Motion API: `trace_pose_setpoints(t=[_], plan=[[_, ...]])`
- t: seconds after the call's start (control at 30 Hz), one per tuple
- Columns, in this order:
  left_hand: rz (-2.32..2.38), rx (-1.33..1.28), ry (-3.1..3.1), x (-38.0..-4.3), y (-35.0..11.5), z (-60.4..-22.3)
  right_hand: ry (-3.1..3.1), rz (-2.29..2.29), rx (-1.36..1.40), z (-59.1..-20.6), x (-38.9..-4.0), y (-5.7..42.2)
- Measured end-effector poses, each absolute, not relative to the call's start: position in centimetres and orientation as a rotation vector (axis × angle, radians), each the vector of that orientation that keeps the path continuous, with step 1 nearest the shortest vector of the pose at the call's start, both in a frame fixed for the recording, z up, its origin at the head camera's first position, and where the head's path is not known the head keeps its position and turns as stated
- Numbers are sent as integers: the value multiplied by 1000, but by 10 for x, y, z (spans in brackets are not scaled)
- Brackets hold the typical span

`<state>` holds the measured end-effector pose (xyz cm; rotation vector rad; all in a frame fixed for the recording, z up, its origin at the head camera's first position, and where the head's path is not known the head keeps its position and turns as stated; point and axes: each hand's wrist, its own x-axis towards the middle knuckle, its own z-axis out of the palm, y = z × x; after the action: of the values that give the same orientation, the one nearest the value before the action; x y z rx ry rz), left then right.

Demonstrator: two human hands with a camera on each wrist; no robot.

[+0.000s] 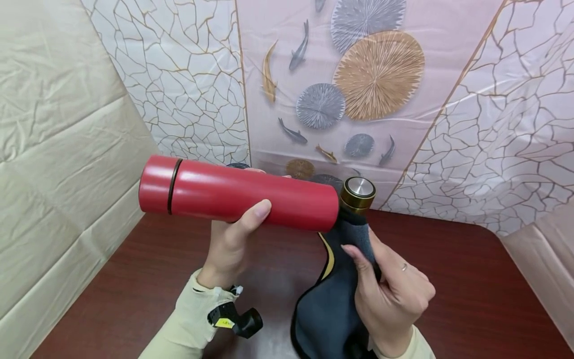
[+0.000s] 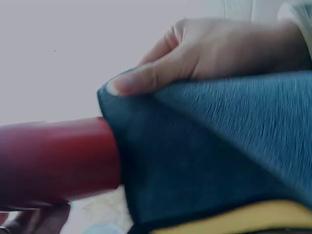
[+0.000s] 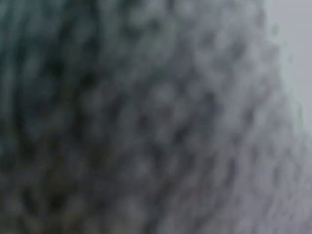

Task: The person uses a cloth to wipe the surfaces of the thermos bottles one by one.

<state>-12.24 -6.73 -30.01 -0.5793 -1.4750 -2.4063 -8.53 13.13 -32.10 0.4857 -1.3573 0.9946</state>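
One red bottle (image 1: 251,192) is held nearly level above the counter (image 1: 462,284), its dark-ringed end to the left. Of two hands, the left hand (image 1: 230,244) reaches up from below, thumb across the front and fingers closed round the bottle. Palm turned inward, the right hand (image 1: 394,294) pinches the edge of one dark cloth (image 1: 325,314) between thumb and fingers, just beside the bottle's right end. One gold-banded lid (image 1: 358,194) shows behind the cloth.
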Motion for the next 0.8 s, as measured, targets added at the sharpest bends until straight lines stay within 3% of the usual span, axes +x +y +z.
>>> trace_pose_setpoints(t=[0.33,0.8], plan=[[-2238,-539,-1808,-127,-77,-290,-1428,1008,317,-313,-86,142],[-1971,-583,-1896,-158,-70,-321,-1496,999,219,-309,-92,161]])
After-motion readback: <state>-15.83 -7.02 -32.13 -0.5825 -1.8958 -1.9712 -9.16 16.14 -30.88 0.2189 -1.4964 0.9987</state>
